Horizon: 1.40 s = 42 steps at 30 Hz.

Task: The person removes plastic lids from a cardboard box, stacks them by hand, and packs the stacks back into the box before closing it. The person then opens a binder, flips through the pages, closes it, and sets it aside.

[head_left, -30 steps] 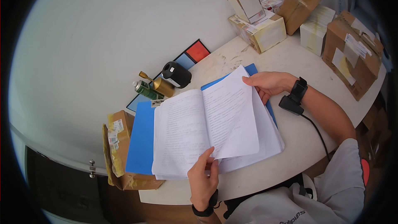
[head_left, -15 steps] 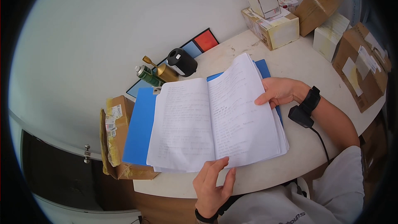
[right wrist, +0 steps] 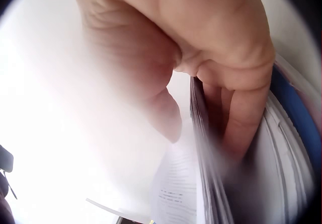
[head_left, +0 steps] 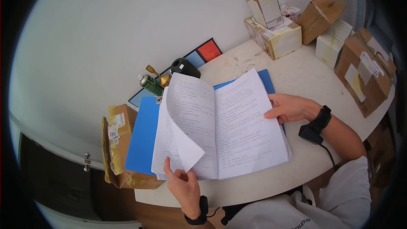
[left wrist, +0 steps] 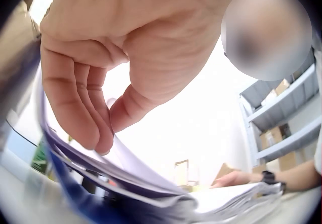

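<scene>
Rising behind everything, a pale wall (head_left: 97, 42) meets a white table (head_left: 311, 74). Cardboard boxes (head_left: 365, 74) are grouped at the table's far right, one small box (head_left: 263, 8) standing on a wider one, and a torn brown carton (head_left: 127, 144) sits just beside the table's left end. A blue folder (head_left: 140, 144) lies on the table, with an open stack of pages (head_left: 250, 131) over it, its right side nearer the boxes. The right hand (head_left: 290, 108) is partly closed, gripping the stack's right edge, thumb on top and fingers beneath. One leaf (head_left: 182, 140) curls up on the left side; the left hand (head_left: 184, 191), bent at the near edge, pinches its lower edge between thumb and fingers. Beyond the folder, by a red-and-blue panel (head_left: 210, 51), are a black container (head_left: 186, 68), a gold pot (head_left: 165, 79) and a green can (head_left: 149, 84). Smallest is a metal clip (head_left: 159, 100) at the folder's upper edge.
</scene>
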Available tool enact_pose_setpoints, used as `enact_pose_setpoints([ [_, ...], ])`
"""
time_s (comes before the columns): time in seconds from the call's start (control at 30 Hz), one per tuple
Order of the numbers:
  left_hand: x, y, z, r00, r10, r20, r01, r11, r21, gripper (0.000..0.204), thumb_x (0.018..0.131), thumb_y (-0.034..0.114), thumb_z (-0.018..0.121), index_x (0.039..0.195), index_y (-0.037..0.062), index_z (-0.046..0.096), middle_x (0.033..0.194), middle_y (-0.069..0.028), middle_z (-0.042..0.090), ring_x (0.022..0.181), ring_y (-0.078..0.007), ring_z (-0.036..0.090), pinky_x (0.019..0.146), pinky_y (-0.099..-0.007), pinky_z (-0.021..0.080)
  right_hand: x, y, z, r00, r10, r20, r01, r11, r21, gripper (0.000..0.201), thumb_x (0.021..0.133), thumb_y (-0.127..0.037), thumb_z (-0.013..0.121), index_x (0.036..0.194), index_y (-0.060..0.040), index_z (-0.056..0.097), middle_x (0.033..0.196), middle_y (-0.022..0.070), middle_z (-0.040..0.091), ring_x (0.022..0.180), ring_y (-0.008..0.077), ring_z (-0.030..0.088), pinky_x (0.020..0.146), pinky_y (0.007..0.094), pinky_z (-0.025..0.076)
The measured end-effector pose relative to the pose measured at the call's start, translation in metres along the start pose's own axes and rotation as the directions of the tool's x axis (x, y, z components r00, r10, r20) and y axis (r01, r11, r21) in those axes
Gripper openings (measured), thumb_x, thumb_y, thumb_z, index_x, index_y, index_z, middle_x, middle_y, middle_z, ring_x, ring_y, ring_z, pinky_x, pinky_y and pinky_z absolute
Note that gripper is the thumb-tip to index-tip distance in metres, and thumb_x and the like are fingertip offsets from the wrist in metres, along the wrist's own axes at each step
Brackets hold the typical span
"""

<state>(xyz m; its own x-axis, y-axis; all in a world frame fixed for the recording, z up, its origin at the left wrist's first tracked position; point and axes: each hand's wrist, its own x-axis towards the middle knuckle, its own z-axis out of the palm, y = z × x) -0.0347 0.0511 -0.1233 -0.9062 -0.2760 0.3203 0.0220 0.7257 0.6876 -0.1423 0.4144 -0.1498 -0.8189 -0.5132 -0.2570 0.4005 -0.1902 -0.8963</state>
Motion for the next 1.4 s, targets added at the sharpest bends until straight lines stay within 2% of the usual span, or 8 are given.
enact_pose_setpoints([
  [0.17, -0.020, 0.018, -0.002, 0.955, 0.197, -0.224, -0.183, 0.980, 0.079, 0.068, 0.088, -0.004, 0.073, 0.150, -0.0013, 0.044, 0.074, -0.0028, 0.062, 0.060, -0.0085, 0.054, 0.059, -0.0227, 0.041, -0.012, 0.022, 0.010, 0.998, -0.011, 0.054, 0.009, 0.999, 0.045, 0.051, 0.098, 0.001, 0.066, 0.145, 0.0064, 0.046, 0.131, 0.0162, 0.066, 0.112, 0.0198, 0.069, 0.090, 0.0367, 0.063],
  [0.57, 0.004, 0.035, 0.036, 0.690, 0.436, 0.578, -0.389, 0.897, -0.212, 0.051, 0.082, 0.010, 0.088, 0.128, 0.0010, 0.068, 0.102, -0.0148, 0.073, 0.087, -0.0236, 0.072, 0.077, -0.0347, 0.058, -0.008, 0.046, 0.025, 0.951, -0.286, -0.118, 0.272, 0.955, -0.121, 0.048, 0.099, -0.019, 0.074, 0.135, 0.0081, 0.057, 0.121, 0.0111, 0.070, 0.105, 0.0141, 0.066, 0.093, 0.0287, 0.055],
  [0.73, 0.007, -0.001, 0.021, 0.988, 0.004, 0.156, 0.028, 0.979, -0.203, 0.050, 0.087, -0.010, 0.067, 0.135, -0.0074, 0.056, 0.081, -0.0144, 0.072, 0.069, -0.0201, 0.068, 0.066, -0.0312, 0.053, -0.018, 0.033, 0.016, 0.993, -0.115, 0.015, 0.116, 0.982, -0.152, 0.051, 0.097, -0.015, 0.073, 0.140, 0.0049, 0.052, 0.121, 0.0078, 0.068, 0.101, 0.0111, 0.065, 0.082, 0.0279, 0.057],
  [0.93, -0.002, 0.004, 0.004, 0.934, 0.005, -0.356, 0.032, 0.995, 0.099, 0.083, 0.084, -0.009, 0.071, 0.157, 0.0014, 0.033, 0.089, -0.0037, 0.065, 0.075, -0.0120, 0.058, 0.069, -0.0240, 0.046, -0.014, 0.039, 0.013, 0.986, -0.107, 0.126, 0.121, 0.986, -0.111, 0.056, 0.095, -0.015, 0.076, 0.143, 0.0036, 0.051, 0.125, 0.0088, 0.067, 0.108, 0.0122, 0.064, 0.086, 0.0285, 0.057],
  [1.0, -0.010, 0.019, 0.008, 0.925, 0.109, -0.363, -0.082, 0.993, 0.087, 0.074, 0.082, -0.009, 0.073, 0.150, 0.0019, 0.046, 0.084, -0.0033, 0.058, 0.072, -0.0146, 0.056, 0.068, -0.0246, 0.046, -0.014, 0.040, 0.020, 0.987, -0.142, 0.077, 0.153, 0.976, -0.157, 0.057, 0.095, -0.016, 0.076, 0.143, 0.0037, 0.051, 0.128, 0.0095, 0.067, 0.112, 0.0133, 0.063, 0.092, 0.0295, 0.055],
  [1.07, -0.011, 0.035, 0.013, 0.829, 0.526, 0.189, -0.532, 0.847, -0.022, 0.057, 0.083, -0.010, 0.072, 0.138, 0.0022, 0.061, 0.090, -0.0076, 0.064, 0.077, -0.0170, 0.061, 0.072, -0.0259, 0.049, -0.016, 0.038, 0.029, 0.984, -0.177, 0.034, 0.180, 0.960, -0.213, 0.058, 0.095, -0.016, 0.077, 0.144, 0.0038, 0.052, 0.131, 0.0102, 0.066, 0.115, 0.0145, 0.062, 0.098, 0.0306, 0.053],
  [1.2, -0.003, 0.038, 0.036, 0.771, 0.524, 0.361, -0.531, 0.843, -0.090, 0.042, 0.085, -0.011, 0.070, 0.125, 0.0009, 0.069, 0.091, -0.0117, 0.069, 0.077, -0.0196, 0.066, 0.071, -0.0281, 0.052, -0.016, 0.038, 0.031, 0.987, -0.147, -0.060, 0.132, 0.971, -0.197, 0.058, 0.096, -0.016, 0.076, 0.144, 0.0041, 0.052, 0.134, 0.0105, 0.065, 0.118, 0.0150, 0.061, 0.103, 0.0312, 0.050],
  [1.4, 0.008, 0.019, 0.012, 0.996, -0.086, 0.019, 0.085, 0.996, 0.024, 0.064, 0.086, -0.010, 0.068, 0.147, 0.0009, 0.052, 0.086, -0.0102, 0.069, 0.070, -0.0138, 0.062, 0.064, -0.0276, 0.050, -0.016, 0.039, 0.008, 0.991, -0.079, 0.111, 0.095, 0.984, -0.151, 0.056, 0.094, -0.012, 0.076, 0.142, 0.0035, 0.051, 0.126, 0.0069, 0.066, 0.103, 0.0103, 0.063, 0.082, 0.0270, 0.056],
])
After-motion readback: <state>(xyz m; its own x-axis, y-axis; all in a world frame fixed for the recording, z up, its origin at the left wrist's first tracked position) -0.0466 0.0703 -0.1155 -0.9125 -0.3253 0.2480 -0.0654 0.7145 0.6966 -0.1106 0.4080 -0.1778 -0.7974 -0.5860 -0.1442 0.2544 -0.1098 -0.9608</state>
